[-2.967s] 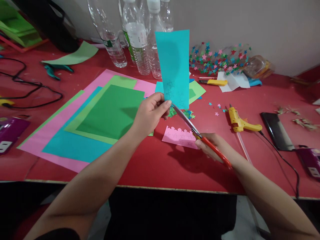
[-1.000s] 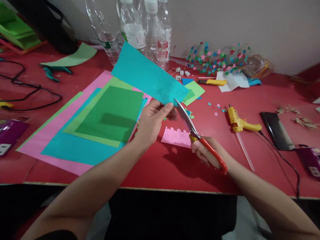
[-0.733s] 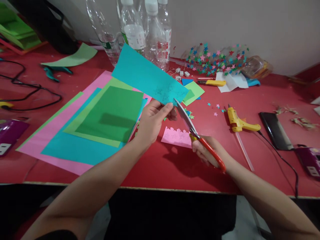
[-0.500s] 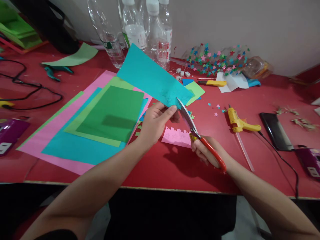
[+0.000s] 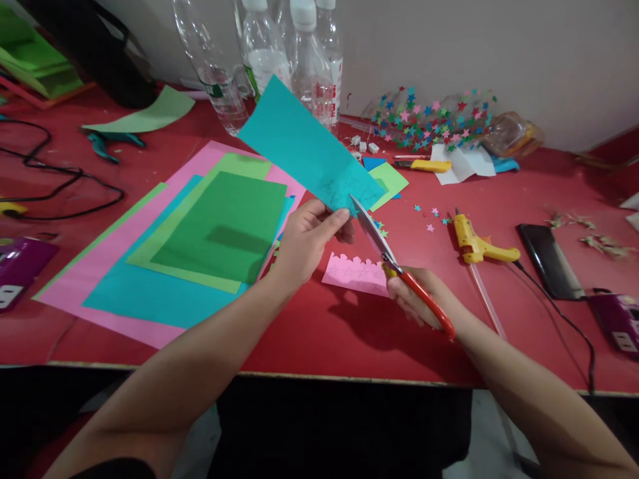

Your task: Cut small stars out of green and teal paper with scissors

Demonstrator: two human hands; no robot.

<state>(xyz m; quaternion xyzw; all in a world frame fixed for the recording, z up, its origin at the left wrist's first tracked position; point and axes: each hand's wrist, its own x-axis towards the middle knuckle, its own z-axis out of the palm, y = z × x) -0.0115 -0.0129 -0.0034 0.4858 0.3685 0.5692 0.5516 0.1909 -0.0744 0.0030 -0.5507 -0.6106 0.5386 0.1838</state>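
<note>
Pinching blue paper [image 5: 304, 143] above the surface [image 5: 309, 332], the left hand [image 5: 312, 236] has tipped it from upright to slanting, likely bringing its drawn lines [image 5: 332, 186] round to the scissors [image 5: 422, 293] the right hand [image 5: 437, 287] grips.

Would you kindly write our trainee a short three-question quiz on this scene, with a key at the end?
1. Multiple choice: What is the right hand holding?
a) pliers
b) scissors
c) a bottle

2. True or false: The left hand holds a blue sheet raised above the red table.

3. Fill in the missing word: In this view, the yellow glue gun lies between a few loose stars and the black ____.

Key:
1. b
2. True
3. phone
</note>
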